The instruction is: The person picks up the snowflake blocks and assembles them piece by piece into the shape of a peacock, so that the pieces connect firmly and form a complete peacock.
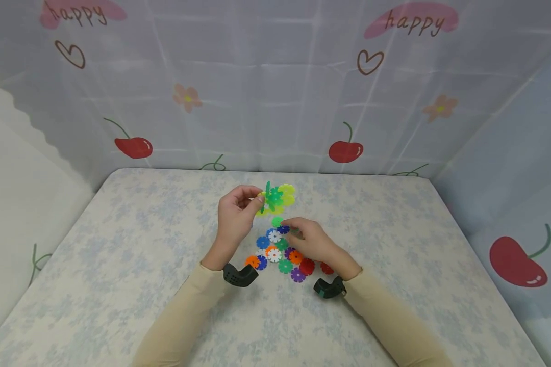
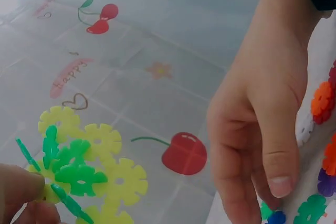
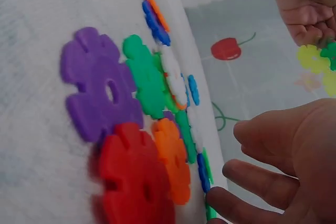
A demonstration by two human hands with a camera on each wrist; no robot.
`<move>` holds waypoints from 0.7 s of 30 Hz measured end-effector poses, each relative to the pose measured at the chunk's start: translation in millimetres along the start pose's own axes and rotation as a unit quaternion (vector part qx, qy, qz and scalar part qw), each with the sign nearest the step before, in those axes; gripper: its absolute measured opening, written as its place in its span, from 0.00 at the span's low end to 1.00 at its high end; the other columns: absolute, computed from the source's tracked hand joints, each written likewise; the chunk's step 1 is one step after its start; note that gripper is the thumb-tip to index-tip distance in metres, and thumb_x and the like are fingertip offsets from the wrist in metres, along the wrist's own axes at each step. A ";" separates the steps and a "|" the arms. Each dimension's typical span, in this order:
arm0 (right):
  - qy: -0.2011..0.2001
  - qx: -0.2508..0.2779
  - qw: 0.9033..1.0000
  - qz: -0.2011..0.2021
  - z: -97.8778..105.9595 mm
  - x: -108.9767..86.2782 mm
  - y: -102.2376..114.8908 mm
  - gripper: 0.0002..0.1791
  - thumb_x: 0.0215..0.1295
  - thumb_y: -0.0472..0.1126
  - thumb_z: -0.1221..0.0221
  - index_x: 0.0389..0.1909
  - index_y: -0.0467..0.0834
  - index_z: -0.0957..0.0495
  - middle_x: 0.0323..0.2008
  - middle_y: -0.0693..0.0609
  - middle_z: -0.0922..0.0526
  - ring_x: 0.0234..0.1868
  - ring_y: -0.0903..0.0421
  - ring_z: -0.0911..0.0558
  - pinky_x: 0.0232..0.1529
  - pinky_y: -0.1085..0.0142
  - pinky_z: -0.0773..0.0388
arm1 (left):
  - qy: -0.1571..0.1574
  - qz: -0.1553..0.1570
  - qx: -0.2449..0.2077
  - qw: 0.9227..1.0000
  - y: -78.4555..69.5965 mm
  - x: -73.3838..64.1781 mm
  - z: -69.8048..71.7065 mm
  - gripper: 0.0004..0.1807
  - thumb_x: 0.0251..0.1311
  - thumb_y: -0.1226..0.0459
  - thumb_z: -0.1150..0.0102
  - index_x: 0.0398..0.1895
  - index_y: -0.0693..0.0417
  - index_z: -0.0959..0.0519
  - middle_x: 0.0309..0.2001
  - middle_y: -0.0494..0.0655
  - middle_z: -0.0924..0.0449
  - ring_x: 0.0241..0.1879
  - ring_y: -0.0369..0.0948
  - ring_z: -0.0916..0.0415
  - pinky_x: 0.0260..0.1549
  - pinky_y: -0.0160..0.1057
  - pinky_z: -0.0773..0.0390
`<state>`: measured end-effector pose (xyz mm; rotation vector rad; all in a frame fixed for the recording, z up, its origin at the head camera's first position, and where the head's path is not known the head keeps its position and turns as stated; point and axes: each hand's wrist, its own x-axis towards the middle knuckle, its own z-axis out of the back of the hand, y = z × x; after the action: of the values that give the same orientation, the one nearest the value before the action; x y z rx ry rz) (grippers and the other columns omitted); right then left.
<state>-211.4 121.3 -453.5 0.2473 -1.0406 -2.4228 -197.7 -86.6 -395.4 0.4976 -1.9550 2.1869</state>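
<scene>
My left hand (image 1: 236,206) pinches the edge of a joined cluster of yellow and green plastic snowflake discs (image 1: 275,199), raised over the table. In the left wrist view the yellow discs (image 2: 123,182) make a flat ring, with green discs (image 2: 81,179) standing up from it. My right hand (image 1: 314,239) reaches low over the loose discs, thumb and fingers apart. Its fingertips are right at a dark blue disc (image 1: 283,230) and a light green disc (image 1: 277,221). Between these fingers no disc shows in the right wrist view.
Loose discs lie in a pile before me, among them a purple disc (image 3: 100,85), a red disc (image 3: 136,177), an orange disc (image 1: 252,262) and a white disc (image 1: 274,255). The patterned tablecloth (image 1: 119,265) ends at a printed curtain (image 1: 257,102) behind.
</scene>
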 end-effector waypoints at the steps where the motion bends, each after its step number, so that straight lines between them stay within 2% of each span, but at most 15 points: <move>1: 0.004 -0.019 1.000 0.018 -2.0 0.5 -0.3 0.21 0.72 0.36 0.42 0.64 0.37 0.23 0.62 0.40 0.19 0.52 0.42 0.15 0.56 0.47 0.17 | -0.002 0.003 -0.003 1.000 -0.3 0.1 -0.4 0.06 0.66 0.72 0.38 0.43 0.65 0.17 0.37 0.61 0.17 0.25 0.36 0.26 0.24 0.30 0.26; 3: 0.011 -0.067 0.996 0.062 -5.8 1.3 -0.5 0.21 0.71 0.34 0.42 0.63 0.36 0.22 0.62 0.40 0.19 0.63 0.43 0.20 0.66 0.46 0.23 | -0.003 0.012 -0.014 1.000 -0.9 0.2 -1.1 0.07 0.66 0.73 0.39 0.45 0.66 0.18 0.37 0.61 0.18 0.25 0.34 0.24 0.27 0.29 0.21; 4: 0.016 -0.084 0.993 0.080 -7.2 1.2 0.0 0.21 0.70 0.34 0.41 0.63 0.36 0.22 0.62 0.40 0.19 0.64 0.42 0.20 0.67 0.45 0.25 | -0.004 0.018 -0.019 1.000 -0.9 0.5 -1.5 0.08 0.66 0.73 0.39 0.46 0.67 0.19 0.37 0.60 0.18 0.25 0.33 0.23 0.29 0.28 0.19; 8: 0.026 -0.162 0.978 0.129 -11.6 -1.2 3.1 0.20 0.69 0.34 0.40 0.61 0.36 0.20 0.63 0.38 0.19 0.63 0.39 0.21 0.64 0.43 0.24 | 0.000 0.048 -0.047 0.998 -0.7 1.1 -2.7 0.11 0.66 0.74 0.41 0.50 0.68 0.21 0.36 0.52 0.21 0.25 0.32 0.21 0.32 0.29 0.15; 12: 0.040 -0.212 0.968 0.130 -13.0 -4.8 6.7 0.19 0.70 0.37 0.39 0.60 0.39 0.19 0.64 0.38 0.20 0.62 0.38 0.22 0.62 0.44 0.23 | 0.000 0.080 -0.068 0.994 -1.7 1.2 -3.3 0.11 0.67 0.74 0.42 0.51 0.65 0.24 0.35 0.47 0.24 0.24 0.33 0.20 0.32 0.31 0.14; 16: 0.059 -0.225 0.965 0.124 -7.3 -7.6 11.3 0.17 0.69 0.37 0.38 0.57 0.38 0.17 0.63 0.38 0.19 0.63 0.38 0.21 0.63 0.45 0.23 | -0.004 0.098 -0.073 0.992 -3.4 1.5 -3.6 0.12 0.67 0.73 0.43 0.52 0.62 0.25 0.35 0.47 0.25 0.24 0.35 0.20 0.32 0.32 0.13; 19: 0.077 -0.226 0.962 0.133 1.0 -8.6 13.8 0.08 0.69 0.36 0.38 0.40 0.37 0.13 0.56 0.40 0.15 0.61 0.41 0.18 0.61 0.47 0.21 | -0.006 0.102 -0.075 0.992 -4.3 1.9 -3.3 0.13 0.67 0.73 0.43 0.53 0.62 0.26 0.36 0.47 0.24 0.24 0.35 0.20 0.32 0.33 0.13; 21: 0.085 -0.213 0.966 0.122 8.0 -9.0 13.3 0.08 0.69 0.36 0.39 0.31 0.39 0.14 0.53 0.40 0.13 0.54 0.43 0.15 0.53 0.53 0.18 | -0.006 0.102 -0.077 0.992 -4.5 2.2 -2.4 0.13 0.67 0.73 0.43 0.53 0.62 0.26 0.36 0.47 0.24 0.24 0.36 0.20 0.32 0.33 0.13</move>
<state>-201.6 123.0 -438.6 0.1640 -0.4281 -2.2826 -198.6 -83.8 -390.7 0.3002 -2.2485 2.1249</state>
